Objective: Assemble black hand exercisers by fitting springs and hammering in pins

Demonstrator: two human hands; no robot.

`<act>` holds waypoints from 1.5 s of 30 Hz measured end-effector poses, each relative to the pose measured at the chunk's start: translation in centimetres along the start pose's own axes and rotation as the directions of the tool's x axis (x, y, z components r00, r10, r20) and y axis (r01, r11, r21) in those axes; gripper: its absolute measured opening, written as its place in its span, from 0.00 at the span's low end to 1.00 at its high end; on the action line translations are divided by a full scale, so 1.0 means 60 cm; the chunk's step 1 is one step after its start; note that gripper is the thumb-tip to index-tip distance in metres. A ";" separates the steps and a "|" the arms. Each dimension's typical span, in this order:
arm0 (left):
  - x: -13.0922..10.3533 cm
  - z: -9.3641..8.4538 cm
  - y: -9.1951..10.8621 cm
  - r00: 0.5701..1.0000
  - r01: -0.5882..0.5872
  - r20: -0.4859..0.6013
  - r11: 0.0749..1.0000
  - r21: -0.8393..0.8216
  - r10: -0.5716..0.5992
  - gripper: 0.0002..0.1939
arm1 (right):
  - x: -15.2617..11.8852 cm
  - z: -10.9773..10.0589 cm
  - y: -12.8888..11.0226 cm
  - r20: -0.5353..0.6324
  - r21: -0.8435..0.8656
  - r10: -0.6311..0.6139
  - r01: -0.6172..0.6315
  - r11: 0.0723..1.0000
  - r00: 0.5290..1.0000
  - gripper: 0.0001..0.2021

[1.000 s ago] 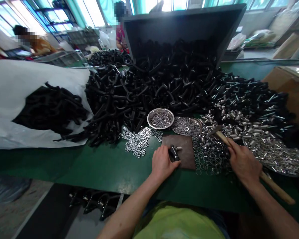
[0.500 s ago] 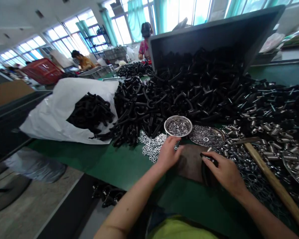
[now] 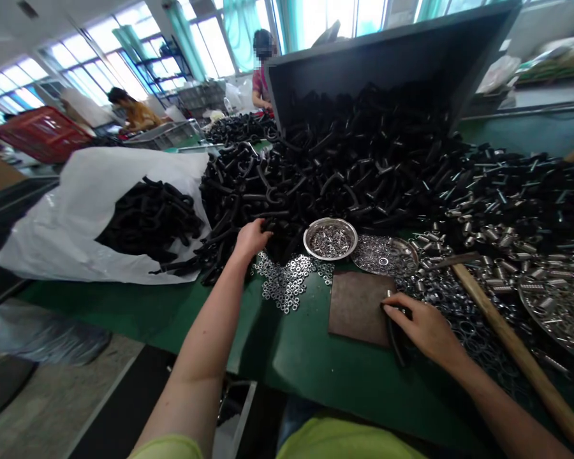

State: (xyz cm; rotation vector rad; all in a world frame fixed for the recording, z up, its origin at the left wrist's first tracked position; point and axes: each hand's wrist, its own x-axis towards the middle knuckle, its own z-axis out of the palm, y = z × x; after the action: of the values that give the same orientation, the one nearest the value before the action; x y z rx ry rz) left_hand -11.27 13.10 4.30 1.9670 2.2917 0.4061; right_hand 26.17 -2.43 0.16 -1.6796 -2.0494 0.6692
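Observation:
My left hand reaches to the near edge of the pile of black curved parts, just above the scattered metal nuts; its fingertips are against the dark parts, and whether they grip one is unclear. My right hand is closed on a black curved part at the right edge of the flat brown plate. A small shiny piece shows at the top of that part. Behind the plate stands a metal bowl of small pins.
A white sack of black parts lies on the left. On the right are a wooden-handled hammer, springs and dark rings. A large grey bin lies tipped behind the pile. Two people work farther back.
My left hand has moved left and away from the plate, over to the black pile. My right hand still holds the black part at the plate. The view has shifted to the right.

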 end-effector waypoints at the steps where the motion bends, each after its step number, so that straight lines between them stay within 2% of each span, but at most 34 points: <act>1: -0.010 -0.005 -0.012 1.000 -0.022 0.005 1.000 -0.018 0.022 0.23 | -0.002 -0.002 0.002 -0.004 0.046 0.003 -0.003 0.999 1.000 0.13; 4: -0.032 -0.012 -0.040 0.998 -0.057 -0.024 0.976 -0.211 0.053 0.21 | -0.006 -0.005 0.004 -0.012 0.137 0.016 -0.014 0.991 1.000 0.14; 6: -0.038 -0.016 -0.051 0.997 -0.008 -0.074 0.880 -0.476 -0.031 0.20 | -0.007 -0.005 0.002 -0.015 0.159 0.039 -0.036 0.987 0.999 0.14; 7: -0.040 -0.018 -0.055 0.989 0.036 -0.089 0.783 -0.621 -0.116 0.20 | -0.008 -0.006 0.000 -0.023 0.172 0.046 -0.042 0.984 0.999 0.14; 9: -0.046 -0.024 -0.054 0.957 0.093 -0.060 0.493 -0.865 -0.285 0.21 | -0.008 -0.007 -0.005 -0.058 0.217 0.046 -0.032 0.976 0.997 0.13; 11: -0.062 -0.029 -0.040 0.944 0.106 0.037 0.194 -0.975 -0.328 0.25 | -0.008 -0.008 -0.012 -0.093 0.288 0.050 -0.021 0.958 0.994 0.13; 13: -0.094 -0.028 -0.011 0.962 0.156 0.151 0.004 -0.988 -0.228 0.28 | -0.009 -0.008 -0.023 -0.080 0.376 0.088 -0.052 0.925 0.993 0.14; 15: -0.142 -0.019 0.034 0.960 0.261 0.270 -0.102 -0.960 -0.080 0.27 | -0.010 -0.007 -0.037 -0.042 0.476 0.134 -0.098 0.874 0.990 0.15; 16: -0.171 -0.012 0.061 0.946 0.318 0.323 -0.159 -0.935 -0.004 0.26 | -0.011 -0.006 -0.046 -0.033 0.525 0.149 -0.110 0.844 0.988 0.15; 18: -0.233 0.007 0.117 0.888 0.456 0.419 -0.256 -0.852 0.187 0.24 | -0.016 -0.004 -0.064 -0.049 0.599 0.155 -0.096 0.795 0.987 0.15; 20: -0.290 0.025 0.168 0.822 0.557 0.479 -0.258 -0.790 0.307 0.25 | -0.023 -0.004 -0.082 -0.084 0.633 0.144 -0.058 0.772 0.986 0.14; 23: -0.348 0.042 0.218 0.758 0.621 0.515 -0.205 -0.756 0.400 0.40 | -0.038 -0.007 -0.103 -0.145 0.634 0.136 -0.014 0.773 0.980 0.14; 24: -0.358 0.044 0.227 0.743 0.633 0.523 -0.185 -0.752 0.418 0.45 | -0.043 -0.008 -0.107 -0.168 0.624 0.134 0.001 0.781 0.977 0.14; 26: -0.367 0.043 0.237 0.712 0.658 0.546 -0.148 -0.738 0.442 0.48 | -0.052 -0.010 -0.112 -0.212 0.588 0.119 0.030 0.809 0.970 0.14; 29: -0.368 0.037 0.242 0.678 0.692 0.590 -0.109 -0.714 0.439 0.45 | -0.060 -0.010 -0.114 -0.279 0.490 0.074 0.075 0.868 0.957 0.13; 31: -0.369 0.035 0.244 0.672 0.697 0.619 -0.067 -0.714 0.405 0.44 | -0.060 -0.008 -0.114 -0.305 0.415 0.018 0.116 0.903 0.952 0.12; 34: -0.371 0.037 0.246 0.675 0.675 0.629 0.020 -0.737 0.385 0.40 | -0.056 -0.007 -0.112 -0.281 0.350 -0.080 0.180 0.919 0.956 0.11; 37: -0.368 0.044 0.246 0.699 0.635 0.586 0.021 -0.772 0.409 0.38 | -0.052 -0.013 -0.103 -0.223 0.342 -0.193 0.262 0.903 0.956 0.11; 39: -0.364 0.048 0.244 0.724 0.621 0.574 0.001 -0.784 0.382 0.39 | -0.052 -0.017 -0.094 -0.202 0.309 -0.305 0.356 0.882 0.931 0.09; 41: -0.359 0.050 0.239 0.751 0.605 0.572 0.004 -0.796 0.330 0.38 | -0.053 -0.017 -0.083 -0.235 0.238 -0.373 0.425 0.873 0.898 0.08; 43: -0.353 0.049 0.233 0.796 0.547 0.538 0.051 -0.835 0.278 0.37 | -0.055 -0.011 -0.074 -0.288 0.208 -0.312 0.377 0.903 0.906 0.08; 44: -0.350 0.048 0.229 0.828 0.493 0.501 0.099 -0.865 0.253 0.38 | -0.054 -0.007 -0.070 -0.279 0.250 -0.223 0.295 0.922 0.934 0.08; 45: -0.347 0.045 0.226 0.861 0.423 0.452 0.164 -0.891 0.233 0.40 | -0.052 -0.003 -0.069 -0.215 0.331 -0.112 0.181 0.926 0.970 0.11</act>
State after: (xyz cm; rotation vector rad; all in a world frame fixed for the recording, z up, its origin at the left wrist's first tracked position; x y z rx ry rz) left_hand 5.75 -5.17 3.13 0.9493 1.1025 0.9345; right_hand 23.65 -6.14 2.74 -1.3191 -1.7768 0.7377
